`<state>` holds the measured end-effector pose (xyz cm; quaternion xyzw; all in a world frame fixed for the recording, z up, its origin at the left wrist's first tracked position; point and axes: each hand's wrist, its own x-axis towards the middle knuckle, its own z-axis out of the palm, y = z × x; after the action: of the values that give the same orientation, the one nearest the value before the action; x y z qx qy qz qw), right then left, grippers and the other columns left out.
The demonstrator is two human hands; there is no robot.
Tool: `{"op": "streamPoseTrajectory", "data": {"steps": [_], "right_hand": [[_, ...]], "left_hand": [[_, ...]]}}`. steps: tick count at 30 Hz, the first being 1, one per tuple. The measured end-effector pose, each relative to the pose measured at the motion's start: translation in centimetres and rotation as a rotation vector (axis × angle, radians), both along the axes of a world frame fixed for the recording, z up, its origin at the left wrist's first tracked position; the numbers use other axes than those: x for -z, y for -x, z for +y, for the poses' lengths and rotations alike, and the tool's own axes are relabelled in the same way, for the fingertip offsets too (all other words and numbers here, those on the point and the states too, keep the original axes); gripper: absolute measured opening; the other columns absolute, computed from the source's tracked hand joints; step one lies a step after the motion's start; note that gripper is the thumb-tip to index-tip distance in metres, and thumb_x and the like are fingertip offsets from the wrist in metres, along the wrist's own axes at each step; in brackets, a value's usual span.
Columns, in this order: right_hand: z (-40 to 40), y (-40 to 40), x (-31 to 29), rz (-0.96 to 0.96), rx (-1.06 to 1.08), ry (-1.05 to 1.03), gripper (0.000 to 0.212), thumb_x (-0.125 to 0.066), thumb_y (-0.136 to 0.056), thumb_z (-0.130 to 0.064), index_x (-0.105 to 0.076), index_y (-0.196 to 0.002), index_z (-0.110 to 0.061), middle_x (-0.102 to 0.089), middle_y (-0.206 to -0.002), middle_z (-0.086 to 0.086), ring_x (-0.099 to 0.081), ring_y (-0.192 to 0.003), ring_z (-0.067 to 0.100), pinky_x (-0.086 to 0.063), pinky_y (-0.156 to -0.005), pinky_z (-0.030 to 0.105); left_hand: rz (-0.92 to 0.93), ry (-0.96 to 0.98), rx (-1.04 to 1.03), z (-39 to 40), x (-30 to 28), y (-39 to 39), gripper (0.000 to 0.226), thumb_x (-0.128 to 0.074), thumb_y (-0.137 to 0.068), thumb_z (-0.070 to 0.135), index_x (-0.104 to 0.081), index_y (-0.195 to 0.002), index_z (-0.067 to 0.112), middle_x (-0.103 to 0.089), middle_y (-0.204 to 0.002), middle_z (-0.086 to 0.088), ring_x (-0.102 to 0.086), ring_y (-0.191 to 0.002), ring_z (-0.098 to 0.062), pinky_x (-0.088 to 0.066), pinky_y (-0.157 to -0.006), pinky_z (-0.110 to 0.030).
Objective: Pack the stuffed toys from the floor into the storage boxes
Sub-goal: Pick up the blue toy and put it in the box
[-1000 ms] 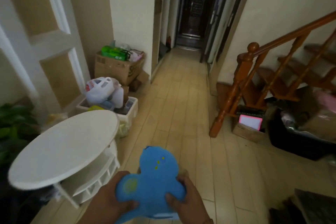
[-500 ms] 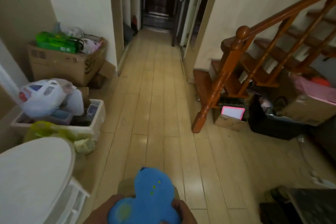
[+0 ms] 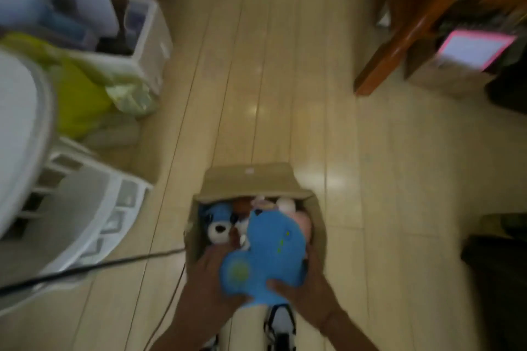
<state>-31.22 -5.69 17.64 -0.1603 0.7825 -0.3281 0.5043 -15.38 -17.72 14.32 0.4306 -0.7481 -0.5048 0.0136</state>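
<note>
While cardboard box (image 3: 253,179) sits on floor already near full w/ plushies, blue stuffed toy (image 3: 268,251) is over its opening, gripped by left hand (image 3: 212,276) + right hand (image 3: 306,288). Step: stowing. Next: push down, let go.

Pale wood-plank floor (image 3: 285,65) with glare, white round table (image 3: 20,122) left, wooden stair post (image 3: 413,23) right

The blue stuffed toy (image 3: 268,253) is held between the left hand (image 3: 211,273) and the right hand (image 3: 308,285), above the open cardboard box (image 3: 251,182). Beyond the fingers, inside the box, lie a blue-and-white toy dog (image 3: 218,222) and pink toys (image 3: 302,221).
</note>
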Motion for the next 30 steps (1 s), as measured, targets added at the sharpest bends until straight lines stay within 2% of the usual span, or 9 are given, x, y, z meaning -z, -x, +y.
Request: {"op": "streamPoseTrajectory", "data": {"steps": [2, 5, 9, 12, 16, 20, 23, 27, 30], "right_hand": [[0.2, 0.7, 3.8, 0.0, -0.013, -0.017, 0.136, -0.086, -0.036, -0.066, -0.02, -0.145, -0.02, -0.048, -0.124, -0.013, -0.052, -0.109, 0.008, -0.044, -0.075, 0.005], [1.3, 1.6, 9.2, 0.024, -0.06, -0.022, 0.103, -0.088, -0.061, -0.032, -0.027, -0.142, -0.018, -0.045, -0.114, -0.025, -0.053, -0.102, 0.001, -0.045, -0.071, 0.003], [0.7, 2.5, 12.3, 0.086, -0.084, -0.034, 0.099, -0.086, -0.052, -0.049, -0.037, -0.135, -0.03, -0.05, -0.121, -0.014, -0.05, -0.116, 0.014, -0.05, -0.089, 0.024], [-1.5, 4.2, 12.8, 0.168, -0.126, -0.041, 0.096, -0.074, -0.048, -0.063, -0.044, -0.131, -0.027, -0.052, -0.12, -0.006, -0.054, -0.112, 0.018, -0.053, -0.09, 0.041], [-4.5, 8.8, 13.7, 0.347, -0.141, -0.079, 0.081, -0.078, -0.067, -0.048, -0.044, -0.135, -0.022, -0.055, -0.127, 0.007, -0.053, -0.116, 0.03, -0.049, -0.094, 0.046], [-5.7, 12.0, 15.6, 0.619, -0.292, -0.2, 0.08, -0.053, -0.076, -0.062, -0.039, -0.14, -0.015, -0.055, -0.128, 0.014, -0.051, -0.113, 0.039, -0.039, -0.096, 0.04], [-5.0, 11.1, 16.6, 0.612, -0.387, -0.145, 0.078, -0.047, -0.079, -0.054, -0.033, -0.146, -0.016, -0.043, -0.142, 0.016, -0.04, -0.125, 0.037, -0.03, -0.107, 0.041], [-3.2, 8.8, 18.6, 0.661, -0.85, -0.248, 0.078, -0.05, -0.091, -0.047, 0.001, -0.15, -0.039, 0.011, -0.16, 0.002, 0.004, -0.146, 0.034, -0.02, -0.117, 0.049], [-3.1, 8.7, 20.8, 0.627, -0.992, -0.358, 0.084, -0.047, -0.088, -0.059, 0.013, -0.145, -0.046, 0.033, -0.154, -0.002, 0.022, -0.143, 0.033, -0.011, -0.117, 0.056]], "left_hand": [[-0.046, 0.019, 0.001, -0.6, -2.8, -3.2, 0.097, -0.073, -0.051, 0.065, -0.046, -0.135, 0.027, -0.044, -0.135, 0.013, -0.043, -0.128, -0.008, -0.043, -0.1, -0.027], [-0.217, -0.099, -0.03, 2.3, 5.5, -0.9, 0.09, -0.067, -0.05, 0.066, -0.047, -0.125, 0.021, -0.042, -0.119, 0.008, -0.05, -0.113, -0.015, -0.044, -0.081, -0.024], [-0.143, -0.099, -0.138, 3.6, 9.5, -0.3, 0.09, -0.065, -0.044, 0.067, -0.048, -0.121, 0.022, -0.043, -0.112, 0.009, -0.045, -0.1, -0.006, -0.039, -0.08, -0.02], [-0.135, -0.146, -0.217, 3.6, 10.2, 1.4, 0.092, -0.072, -0.049, 0.064, -0.046, -0.128, 0.025, -0.043, -0.115, 0.011, -0.04, -0.102, 0.001, -0.033, -0.08, -0.005], [-0.052, -0.136, -0.18, 3.0, 11.3, 5.7, 0.091, -0.078, -0.065, 0.044, -0.038, -0.141, 0.015, -0.037, -0.131, 0.003, -0.031, -0.112, 0.005, -0.021, -0.088, 0.008], [-0.094, -0.018, -0.041, 1.9, 13.7, 9.7, 0.095, -0.079, -0.073, 0.038, -0.025, -0.15, 0.019, -0.019, -0.155, -0.008, -0.022, -0.138, -0.019, -0.014, -0.101, -0.009], [-0.168, 0.092, 0.014, 1.6, 15.6, 10.2, 0.089, -0.077, -0.076, 0.042, -0.03, -0.148, 0.019, -0.021, -0.154, -0.011, -0.032, -0.137, -0.029, -0.031, -0.108, -0.029], [-0.428, 0.409, 0.296, 2.1, 17.9, 9.6, 0.084, -0.046, -0.085, 0.068, -0.033, -0.149, 0.014, -0.042, -0.147, -0.012, -0.047, -0.127, -0.034, -0.041, -0.099, -0.054], [-0.56, 0.398, 0.418, 2.5, 19.1, 9.9, 0.092, -0.036, -0.089, 0.068, -0.009, -0.154, 0.008, -0.02, -0.159, -0.014, -0.027, -0.14, -0.033, -0.023, -0.109, -0.061]]}}
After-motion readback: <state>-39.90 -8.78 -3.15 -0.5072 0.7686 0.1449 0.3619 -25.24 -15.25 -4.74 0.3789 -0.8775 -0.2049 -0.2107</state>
